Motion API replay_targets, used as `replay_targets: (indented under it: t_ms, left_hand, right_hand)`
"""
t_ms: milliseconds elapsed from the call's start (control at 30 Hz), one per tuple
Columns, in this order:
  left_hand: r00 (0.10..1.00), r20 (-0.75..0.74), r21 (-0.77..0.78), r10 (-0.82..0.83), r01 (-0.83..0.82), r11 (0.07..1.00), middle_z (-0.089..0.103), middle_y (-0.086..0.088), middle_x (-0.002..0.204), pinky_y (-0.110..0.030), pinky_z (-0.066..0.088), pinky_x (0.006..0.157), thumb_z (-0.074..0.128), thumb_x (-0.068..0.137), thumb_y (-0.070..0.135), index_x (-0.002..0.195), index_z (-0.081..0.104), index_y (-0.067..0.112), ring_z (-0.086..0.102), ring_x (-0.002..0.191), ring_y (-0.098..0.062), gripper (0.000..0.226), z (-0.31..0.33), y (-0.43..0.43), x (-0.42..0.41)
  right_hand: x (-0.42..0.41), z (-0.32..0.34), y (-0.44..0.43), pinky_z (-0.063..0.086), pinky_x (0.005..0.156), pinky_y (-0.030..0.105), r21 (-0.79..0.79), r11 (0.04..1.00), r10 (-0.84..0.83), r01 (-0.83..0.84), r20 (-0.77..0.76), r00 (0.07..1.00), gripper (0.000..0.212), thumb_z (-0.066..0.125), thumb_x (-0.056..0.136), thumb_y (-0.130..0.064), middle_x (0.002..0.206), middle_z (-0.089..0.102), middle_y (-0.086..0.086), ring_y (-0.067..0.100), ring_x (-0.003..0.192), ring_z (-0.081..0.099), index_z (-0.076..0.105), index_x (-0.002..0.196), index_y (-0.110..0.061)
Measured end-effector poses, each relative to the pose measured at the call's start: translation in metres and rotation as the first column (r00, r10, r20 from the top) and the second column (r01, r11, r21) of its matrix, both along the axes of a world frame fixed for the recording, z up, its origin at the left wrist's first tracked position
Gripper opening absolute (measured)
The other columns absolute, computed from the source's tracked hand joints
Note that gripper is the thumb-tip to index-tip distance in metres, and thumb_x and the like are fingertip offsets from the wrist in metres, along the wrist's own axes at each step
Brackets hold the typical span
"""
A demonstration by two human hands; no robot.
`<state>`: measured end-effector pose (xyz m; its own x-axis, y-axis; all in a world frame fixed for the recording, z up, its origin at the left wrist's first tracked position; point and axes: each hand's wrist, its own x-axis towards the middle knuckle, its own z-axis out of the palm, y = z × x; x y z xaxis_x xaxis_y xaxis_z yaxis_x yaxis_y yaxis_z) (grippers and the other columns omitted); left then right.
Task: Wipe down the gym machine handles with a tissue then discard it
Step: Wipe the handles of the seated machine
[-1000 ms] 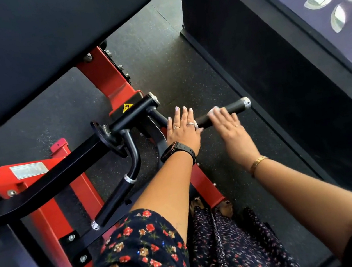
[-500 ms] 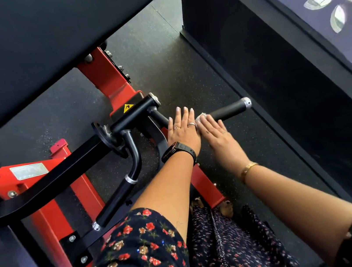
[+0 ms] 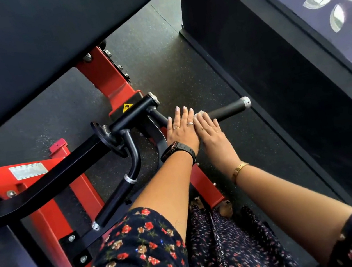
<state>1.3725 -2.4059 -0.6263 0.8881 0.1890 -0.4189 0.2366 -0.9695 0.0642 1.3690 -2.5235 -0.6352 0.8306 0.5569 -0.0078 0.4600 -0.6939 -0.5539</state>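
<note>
Tissue (image 3: 200, 113) sits under the fingertips of the right hand (image 3: 210, 131), pressed flat on the handle (image 3: 226, 109) — fingers straight, not curled. Left hand (image 3: 181, 130) lies flat alongside, touching it. Handle runs rightward from both hands to its capped end — right hand nearer.

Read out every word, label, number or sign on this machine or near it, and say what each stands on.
No text here can be quoted.
Yellow warning sticker on the red frame by the pivot: a triangle with a black pictogram, no legible words.
Silver plate on the left part of the red frame: print too blurred to read.
Watch on the left wrist: nothing readable on its face.
</note>
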Motion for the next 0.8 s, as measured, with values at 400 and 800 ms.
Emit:
replay_targets:
  t_ms: [400, 800]
  left_hand:
    - [1.0, -0.004, -0.026, -0.013, 0.013, 1.0, -0.003, 0.001, 0.163, -0.038, -0.012, 0.117, 0.025, 0.104, 0.045, 0.155, 0.0, 0.019, -0.015, 0.148, -0.019, 0.063, 0.001, 0.001, 0.0]
    - [1.0, -0.008, -0.013, -0.006, 0.006, 1.0, -0.005, 0.002, 0.163, -0.039, -0.012, 0.117, 0.026, 0.104, 0.043, 0.155, -0.001, 0.018, -0.016, 0.148, -0.019, 0.063, 0.003, 0.0, 0.001]
  right_hand:
    - [0.056, -0.004, -0.045, 0.0, 0.119, 0.042, -0.126, 0.954, -0.269, 0.272, 0.038, 0.962, 0.06, 0.047, 0.086, 0.013, 0.15, 0.034, 0.017, 0.033, 0.146, 0.016, 0.036, 0.143, 0.0]
    - [0.059, -0.004, -0.042, 0.011, 0.117, 0.048, -0.09, 0.995, -0.034, 0.038, 0.045, 0.998, 0.058, 0.051, 0.082, 0.015, 0.139, 0.051, 0.009, 0.03, 0.141, 0.031, 0.051, 0.135, -0.008]
